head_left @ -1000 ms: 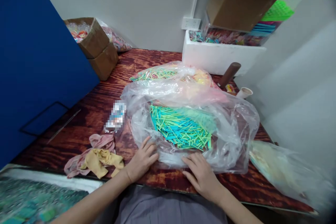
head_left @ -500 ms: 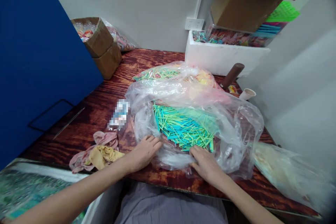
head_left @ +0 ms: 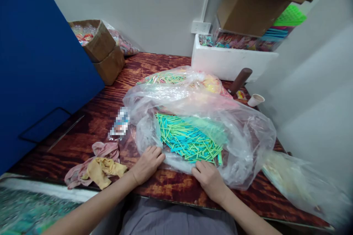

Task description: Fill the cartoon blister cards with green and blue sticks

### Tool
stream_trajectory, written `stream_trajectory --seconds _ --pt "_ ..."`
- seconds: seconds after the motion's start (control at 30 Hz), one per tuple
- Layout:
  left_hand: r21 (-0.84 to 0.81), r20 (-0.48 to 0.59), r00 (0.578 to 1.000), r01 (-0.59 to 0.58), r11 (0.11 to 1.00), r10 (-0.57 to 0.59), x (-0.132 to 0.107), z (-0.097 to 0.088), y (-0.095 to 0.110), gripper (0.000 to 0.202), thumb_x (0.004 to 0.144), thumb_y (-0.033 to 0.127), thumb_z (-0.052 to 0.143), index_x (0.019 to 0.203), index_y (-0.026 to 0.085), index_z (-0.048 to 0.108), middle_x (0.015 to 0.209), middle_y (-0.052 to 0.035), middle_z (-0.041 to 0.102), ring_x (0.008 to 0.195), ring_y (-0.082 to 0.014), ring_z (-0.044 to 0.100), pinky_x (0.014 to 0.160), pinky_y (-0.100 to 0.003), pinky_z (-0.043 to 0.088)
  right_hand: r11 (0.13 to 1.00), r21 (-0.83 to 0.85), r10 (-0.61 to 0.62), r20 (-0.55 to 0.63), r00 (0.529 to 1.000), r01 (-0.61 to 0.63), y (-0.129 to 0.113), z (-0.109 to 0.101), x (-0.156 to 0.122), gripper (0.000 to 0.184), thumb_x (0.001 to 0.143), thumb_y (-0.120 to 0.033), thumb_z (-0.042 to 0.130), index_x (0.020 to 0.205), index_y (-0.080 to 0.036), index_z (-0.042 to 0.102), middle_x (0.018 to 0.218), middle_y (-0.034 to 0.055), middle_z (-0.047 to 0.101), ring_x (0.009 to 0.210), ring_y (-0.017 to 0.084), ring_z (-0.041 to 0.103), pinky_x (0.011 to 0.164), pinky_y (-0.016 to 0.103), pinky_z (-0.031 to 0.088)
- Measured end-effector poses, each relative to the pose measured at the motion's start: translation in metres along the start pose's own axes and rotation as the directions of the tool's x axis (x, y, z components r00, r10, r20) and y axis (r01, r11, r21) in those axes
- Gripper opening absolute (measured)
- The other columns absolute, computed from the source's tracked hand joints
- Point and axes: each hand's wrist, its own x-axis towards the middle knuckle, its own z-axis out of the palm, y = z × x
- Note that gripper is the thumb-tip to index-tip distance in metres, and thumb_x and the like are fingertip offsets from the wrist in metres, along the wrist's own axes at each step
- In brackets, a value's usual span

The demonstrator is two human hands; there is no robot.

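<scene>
A large clear plastic bag (head_left: 242, 154) lies open on the table, its sides bunched around a pile of thin green and blue sticks (head_left: 190, 139). At the bag's near left edge, my left hand (head_left: 147, 163) is closed with its fingers curled over the plastic. My right hand (head_left: 208, 178) is closed on the near edge too, right below the sticks. Both sets of fingertips are partly hidden in the folds. Behind lies a second clear bag (head_left: 165, 78) with similar sticks and something yellow and pink.
Pink and yellow cloths (head_left: 102, 170) lie at the left on the dark wooden table (head_left: 165, 187). A brown cylinder (head_left: 240, 80), a paper cup (head_left: 256, 100) and a white foam box (head_left: 231, 58) stand at the back right. Another plastic bag (head_left: 298, 180) lies right; a cardboard box (head_left: 110, 64) stands back left.
The near edge of the bag, which hung loose between my hands, is drawn in closer to the sticks. My fingers are more curled. The whole view has shifted slightly.
</scene>
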Motion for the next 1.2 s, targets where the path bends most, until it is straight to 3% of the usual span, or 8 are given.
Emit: stream_trajectory --seconds 0.27,0.4,0.5,0.67,0.9,1.03,1.13,1.2 --pt "-0.166 0.071 0.99 0.129 0.978 -0.119 -0.005 -0.009 0.01 0.016 0.091 0.009 0.045 0.083 0.019 0.055 0.089 -0.0059 0.055 0.083 -0.0224 0.046 0.074 -0.036 0.039 0.945 0.267 0.124 0.242 0.962 -0.189 -0.002 -0.073 0.018 0.006 0.087 -0.021 0.064 0.089 -0.023 0.059 0.091 0.003 0.062 0.082 0.021 0.056 0.071 0.033 0.042" --pt "-0.289 0.109 0.986 0.151 0.945 -0.125 -0.008 -0.022 0.015 0.007 0.089 0.016 0.048 0.089 0.019 0.054 0.094 -0.006 0.053 0.09 -0.0234 0.046 0.087 -0.041 0.04 0.981 0.103 0.168 -0.053 0.984 -0.162 0.028 -0.103 0.07 0.029 0.095 -0.028 0.054 0.123 -0.024 0.06 0.131 0.0128 0.058 0.124 0.034 0.044 0.101 0.053 0.033" --pt "-0.346 0.096 0.986 0.159 0.925 -0.133 -0.01 -0.027 0.015 0.011 0.093 0.028 0.048 0.087 0.019 0.053 0.093 -0.0054 0.053 0.092 -0.023 0.048 0.091 -0.044 0.039 0.982 -0.044 0.181 -0.072 0.981 -0.185 0.073 -0.08 0.113 0.042 0.095 -0.03 0.054 0.137 -0.027 0.052 0.151 0.0128 0.041 0.139 0.037 0.029 0.109 0.061 0.019" --pt "-0.42 0.1 0.979 0.201 0.885 -0.175 -0.013 -0.025 0.016 0.016 0.094 0.027 0.047 0.081 0.02 0.05 0.09 -0.0046 0.054 0.089 -0.022 0.049 0.086 -0.04 0.042 0.943 0.035 0.318 0.191 0.929 -0.33 0.144 -0.013 0.145 0.041 0.097 -0.034 0.05 0.134 -0.019 0.057 0.132 0.0143 0.061 0.119 0.029 0.053 0.097 0.043 0.041" --pt "-0.309 0.167 0.957 0.279 0.909 -0.236 -0.005 -0.043 0.021 0.002 0.089 0.023 0.054 0.086 0.022 0.055 0.089 -0.0054 0.06 0.086 -0.0237 0.055 0.081 -0.04 0.045 0.926 0.211 0.227 0.353 0.908 -0.313 0.152 0.006 0.146 0.033 0.097 -0.035 0.047 0.119 -0.023 0.069 0.123 0.0065 0.07 0.114 0.025 0.061 0.096 0.04 0.04" --pt "-0.132 0.142 0.97 0.215 0.968 -0.196 0.046 -0.074 0.007 0.015 0.088 0.015 0.051 0.1 0.021 0.059 0.091 -0.0074 0.064 0.084 -0.0251 0.058 0.074 -0.039 0.047 0.906 0.255 0.224 0.388 0.894 -0.338 0.154 0.008 0.155 0.03 0.096 -0.031 0.049 0.113 -0.023 0.072 0.118 0.0047 0.073 0.109 0.023 0.065 0.094 0.035 0.042" --pt "0.004 -0.036 0.998 0.06 0.998 -0.06 0.102 -0.077 -0.022 0.056 0.083 0.004 0.049 0.135 0.023 0.044 0.145 -0.0131 0.045 0.134 -0.0339 0.039 0.105 -0.055 0.034 0.924 0.207 0.234 0.358 0.904 -0.321 0.147 0.006 0.153 0.03 0.096 -0.031 0.05 0.114 -0.02 0.071 0.115 0.0077 0.073 0.107 0.023 0.065 0.092 0.034 0.044" --pt "0.055 -0.072 0.997 -0.019 0.998 0.023 0.133 -0.063 -0.05 0.066 0.081 0.001 0.05 0.142 0.024 0.038 0.154 -0.0108 0.034 0.144 -0.0334 0.025 0.113 -0.06 0.02 0.944 0.151 0.24 0.301 0.923 -0.295 0.136 -0.002 0.146 0.031 0.097 -0.032 0.05 0.116 -0.017 0.069 0.114 0.0108 0.072 0.107 0.025 0.064 0.091 0.036 0.045"
